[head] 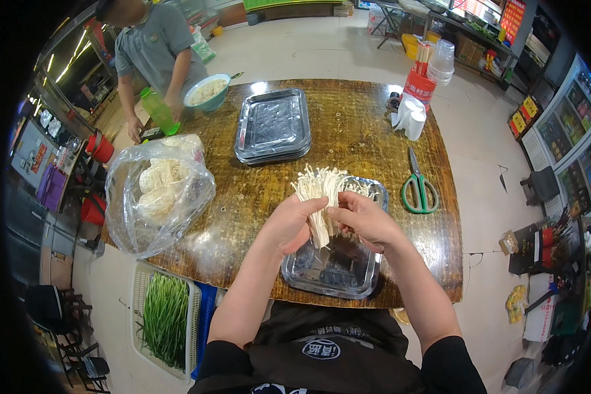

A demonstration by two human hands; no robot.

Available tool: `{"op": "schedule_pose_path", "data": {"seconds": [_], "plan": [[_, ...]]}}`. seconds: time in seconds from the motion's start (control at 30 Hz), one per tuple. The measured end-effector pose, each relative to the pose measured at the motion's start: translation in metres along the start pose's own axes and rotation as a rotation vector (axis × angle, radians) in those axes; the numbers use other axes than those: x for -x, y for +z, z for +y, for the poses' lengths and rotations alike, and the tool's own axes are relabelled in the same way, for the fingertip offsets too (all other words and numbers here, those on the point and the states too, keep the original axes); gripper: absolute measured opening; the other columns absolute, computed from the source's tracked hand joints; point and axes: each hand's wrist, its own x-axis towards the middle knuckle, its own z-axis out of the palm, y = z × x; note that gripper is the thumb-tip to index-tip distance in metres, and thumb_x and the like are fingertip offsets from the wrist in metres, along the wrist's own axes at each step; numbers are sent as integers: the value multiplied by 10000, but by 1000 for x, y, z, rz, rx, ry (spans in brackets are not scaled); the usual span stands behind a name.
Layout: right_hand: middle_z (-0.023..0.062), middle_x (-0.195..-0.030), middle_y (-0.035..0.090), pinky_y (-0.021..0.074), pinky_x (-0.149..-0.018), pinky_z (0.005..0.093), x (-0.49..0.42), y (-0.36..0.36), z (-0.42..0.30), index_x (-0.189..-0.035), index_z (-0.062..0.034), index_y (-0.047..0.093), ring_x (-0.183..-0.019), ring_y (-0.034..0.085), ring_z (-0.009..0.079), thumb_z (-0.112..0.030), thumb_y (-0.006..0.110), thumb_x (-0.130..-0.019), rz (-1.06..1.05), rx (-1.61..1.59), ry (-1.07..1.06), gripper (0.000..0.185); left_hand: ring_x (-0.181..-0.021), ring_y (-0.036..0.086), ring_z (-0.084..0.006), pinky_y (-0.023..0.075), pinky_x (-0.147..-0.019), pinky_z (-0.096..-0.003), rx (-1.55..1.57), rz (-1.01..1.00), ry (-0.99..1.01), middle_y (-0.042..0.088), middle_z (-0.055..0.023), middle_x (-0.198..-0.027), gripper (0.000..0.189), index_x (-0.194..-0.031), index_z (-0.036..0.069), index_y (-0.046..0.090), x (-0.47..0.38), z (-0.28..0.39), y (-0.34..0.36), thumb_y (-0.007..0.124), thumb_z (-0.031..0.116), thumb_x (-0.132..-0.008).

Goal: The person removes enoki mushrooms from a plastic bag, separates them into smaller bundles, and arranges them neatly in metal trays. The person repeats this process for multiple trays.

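Note:
My left hand [294,220] and my right hand [363,219] both grip a bunch of enoki mushrooms [318,197], thumbs on its front, over a metal tray [331,288]. More enoki lies at that tray's far end, partly hidden by my right hand. Beyond it is a stack of metal trays [274,123]. To the left, a clear plastic bag [128,197] holds enoki clumps. Scissors with green handles [420,192] lie to the right, blades pointing away from me.
Another person [160,54] stands at the table's far left, by a green bottle [157,112] and a bowl of pale food [208,96]. A paper roll [413,123] and chopstick holder [417,87] stand far right. A basket of green stalks [165,320] sits below the table's left edge.

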Motion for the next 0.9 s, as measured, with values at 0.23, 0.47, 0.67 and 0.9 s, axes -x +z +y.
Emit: {"op": "schedule_pose_path", "data": {"seconds": [0.23, 0.47, 0.67, 0.9], "plan": [[-6, -678, 552, 371, -467, 217, -3, -13, -1, -875, -28, 591, -543, 485, 67, -263, 680, -880, -54, 14, -46, 251, -860, 652, -204, 548, -744, -315, -9, 16, -56, 635, -147, -1027, 265, -1125, -67, 540, -13, 10, 5, 506, 154, -983], [-3, -687, 558, 377, -481, 223, -10, -18, -12, -853, -24, 578, -557, 486, 65, -288, 730, -837, -12, 166, 130, 305, -888, 639, -236, 543, -777, -387, 25, 14, -111, 608, -178, -1017, 255, -1096, -102, 506, -43, -6, -3, 519, 96, -935], [10, -703, 556, 375, -506, 230, -15, -26, -22, -845, -27, 574, -583, 477, 80, -256, 766, -797, 1, -47, 39, 302, -959, 618, -282, 520, -872, -433, 271, 1, -140, 576, -210, -1077, 291, -1078, -118, 459, -57, -4, -10, 544, 14, -833], [26, -788, 587, 430, -623, 258, -12, -18, -38, -1013, 22, 605, -714, 545, 101, -206, 722, -813, -71, 385, -107, 325, -958, 631, -247, 542, -826, -405, 104, 84, -159, 614, -153, -1073, 323, -1124, -67, 530, -45, -4, -3, 640, 88, -863]]}}
